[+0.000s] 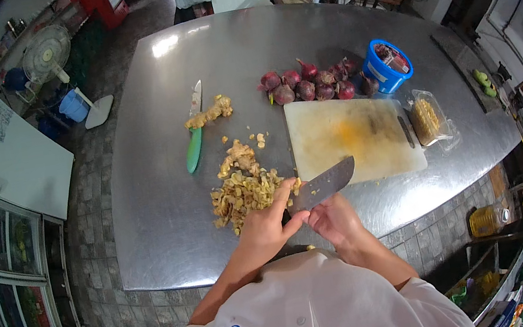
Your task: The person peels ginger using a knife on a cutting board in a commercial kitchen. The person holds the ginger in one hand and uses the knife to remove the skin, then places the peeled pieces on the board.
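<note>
My right hand (335, 221) grips a wide-bladed kitchen knife (333, 182); its handle is mostly hidden, and the blade angles up to the right over the cutting board's near left corner. Small ginger bits cling to the steel. Thumb and index finger spread apart, my left hand (264, 231) is at the blade's left end, its index fingertip against a small piece of ginger (297, 186). Just left of the blade lies a heap of sliced ginger (246, 196), partly behind my left hand. An uncut ginger root (240, 156) rests against the heap's far side.
A white cutting board (353, 134), stained yellow, lies on the steel table (163, 219). Beyond are red onions (305, 90) and a blue tub (387, 68). A clear plastic container (427, 118) sits right. Another ginger root (211, 112) lies across a green-handled knife (194, 150).
</note>
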Tool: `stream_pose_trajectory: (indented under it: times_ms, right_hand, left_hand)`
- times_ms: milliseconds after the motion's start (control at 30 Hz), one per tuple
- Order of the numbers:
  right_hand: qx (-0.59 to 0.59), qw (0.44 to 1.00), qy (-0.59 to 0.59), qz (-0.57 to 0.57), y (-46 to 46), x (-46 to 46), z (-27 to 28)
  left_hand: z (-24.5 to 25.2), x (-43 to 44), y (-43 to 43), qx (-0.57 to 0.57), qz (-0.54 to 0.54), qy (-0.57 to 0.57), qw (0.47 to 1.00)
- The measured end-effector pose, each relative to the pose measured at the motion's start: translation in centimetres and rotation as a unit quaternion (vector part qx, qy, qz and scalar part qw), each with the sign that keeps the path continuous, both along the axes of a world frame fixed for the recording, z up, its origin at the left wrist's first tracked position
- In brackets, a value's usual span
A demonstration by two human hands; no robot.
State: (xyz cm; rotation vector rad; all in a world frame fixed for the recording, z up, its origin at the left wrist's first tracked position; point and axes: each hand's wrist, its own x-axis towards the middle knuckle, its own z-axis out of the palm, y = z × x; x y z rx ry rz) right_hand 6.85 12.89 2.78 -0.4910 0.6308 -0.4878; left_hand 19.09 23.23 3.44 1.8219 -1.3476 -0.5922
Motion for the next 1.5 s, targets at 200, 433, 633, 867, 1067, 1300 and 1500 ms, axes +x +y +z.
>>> stream_pose_trajectory:
  times_ms: [200, 433, 633, 867, 1067, 1300, 1500]
  right_hand:
    - [-0.014, 1.0, 0.001, -0.022, 0.5, 0.2, -0.1]
    - [-0.002, 1.0, -0.001, 0.031, 1.9, 0.6, -1.1]
    - [-0.017, 0.999, -0.035, 0.013, 0.5, 0.9, -1.3]
    - [-0.06, 0.997, -0.053, -0.007, -2.8, 0.1, -0.8]
    - [-0.125, 0.992, 0.005, -0.03, -4.9, -0.5, -0.6]
    - [-0.294, 0.935, 0.174, -0.097, -8.7, -1.3, -3.5]
    - [-0.514, 0.739, 0.403, -0.166, -14.7, -3.2, -8.5]
  left_hand:
    - [-1.3, -0.1, -0.2, -0.117, 0.015, -0.054, 0.992]
    - [-2.5, 0.5, -0.3, -0.086, 0.079, 0.011, 0.993]
    - [-4.1, 1.3, -0.4, -0.142, 0.062, 0.131, 0.979]
    - [-4.9, 3.7, 0.4, 0.068, 0.179, -0.043, 0.981]
    - [-4.8, 4.1, 1.2, 0.002, 0.147, 0.024, 0.989]
    - [-5.2, 4.2, 1.0, -0.029, 0.148, 0.001, 0.989]
    - [-6.4, 4.4, 1.0, -0.058, 0.149, 0.022, 0.987]
